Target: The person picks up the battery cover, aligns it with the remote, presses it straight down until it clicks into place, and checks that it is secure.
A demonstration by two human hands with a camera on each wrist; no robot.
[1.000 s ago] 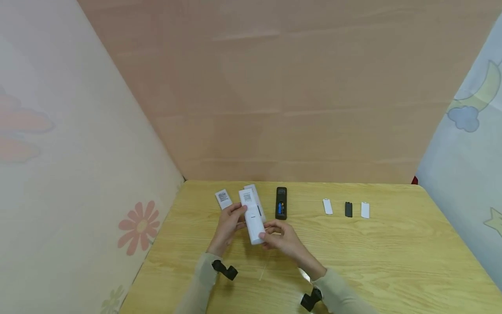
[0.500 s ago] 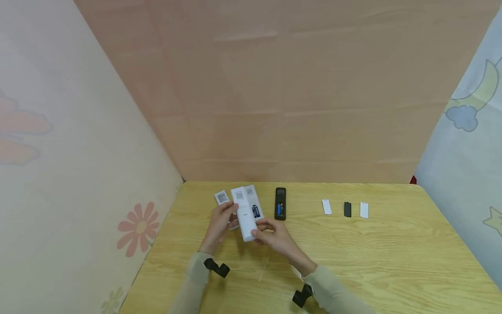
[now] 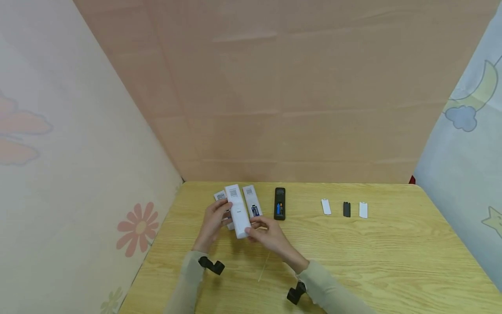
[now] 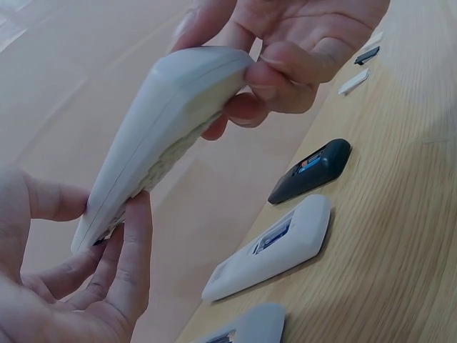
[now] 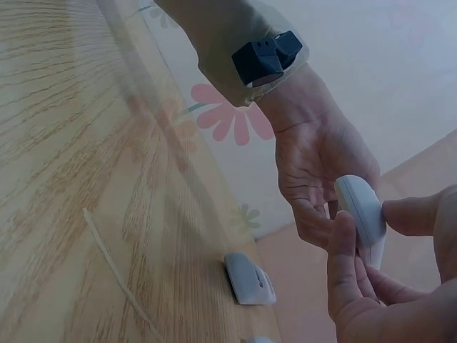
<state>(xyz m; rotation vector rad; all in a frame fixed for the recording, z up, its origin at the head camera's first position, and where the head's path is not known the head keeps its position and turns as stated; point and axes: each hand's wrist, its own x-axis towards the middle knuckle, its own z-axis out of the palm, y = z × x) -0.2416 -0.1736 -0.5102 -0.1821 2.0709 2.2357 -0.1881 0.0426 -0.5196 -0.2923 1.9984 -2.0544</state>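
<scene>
A white remote control is held above the table, its back with a printed label facing up in the head view. My left hand pinches its far-left side between thumb and fingers. At the near end, my right hand grips it, thumb on top and fingers beneath. Under and behind it lies a white remote, partly hidden. To its right rests another white remote with batteries in its uncovered compartment. A black remote, also uncovered, shows a blue and an orange battery.
On the right of the table lie a white battery cover, a black cover and another white cover in a row. Walls stand at the back and both sides. Near the front is a thin pale strip.
Both hands have carried the white remote to the left, over the leftmost remote. The white remote with batteries, partly hidden before, now shows its compartment.
</scene>
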